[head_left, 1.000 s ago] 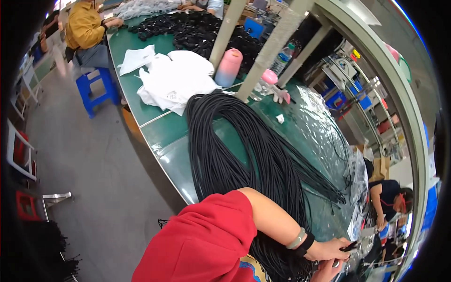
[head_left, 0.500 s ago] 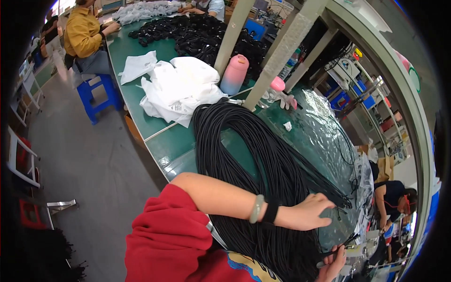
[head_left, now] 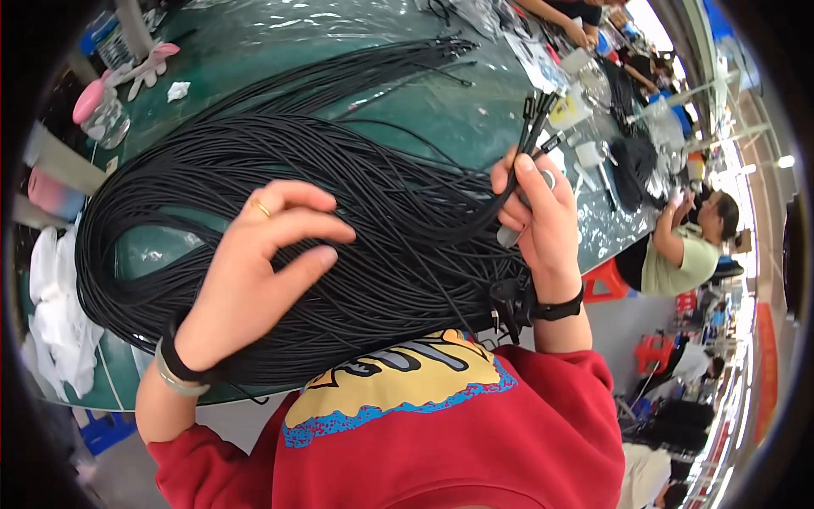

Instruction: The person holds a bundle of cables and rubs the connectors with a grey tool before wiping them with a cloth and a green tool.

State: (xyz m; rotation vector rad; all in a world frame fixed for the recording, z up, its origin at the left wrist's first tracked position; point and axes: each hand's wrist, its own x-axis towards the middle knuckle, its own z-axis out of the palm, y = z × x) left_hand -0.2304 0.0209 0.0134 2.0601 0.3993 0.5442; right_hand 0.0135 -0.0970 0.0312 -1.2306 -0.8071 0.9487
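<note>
A large looped bundle of black cables [head_left: 339,170] lies across the green table in front of me. My left hand [head_left: 275,246] hovers over the bundle's middle, its fingers curved and apart, with nothing between them. At the bundle's right side, my right hand [head_left: 538,199] is closed around several black cable ends [head_left: 534,123], whose connectors stick up past the thumb. A smooth grey piece [head_left: 509,236] also shows in that palm; its kind is mostly hidden by the fingers. More cable connectors [head_left: 500,301] rest near my right wrist.
White cloth bags [head_left: 59,314], a pink-and-blue bottle [head_left: 55,197] and metal posts [head_left: 64,165] stand at the left. Clear plastic sheeting [head_left: 297,21] covers the table's far part. A yellow-labelled container [head_left: 572,109] stands beyond my right hand. Co-workers sit at the right.
The view has swung to the right. My left hand has drawn back from the far cable ends to above the bundle's middle. My right hand still grips cable ends, now in fuller view.
</note>
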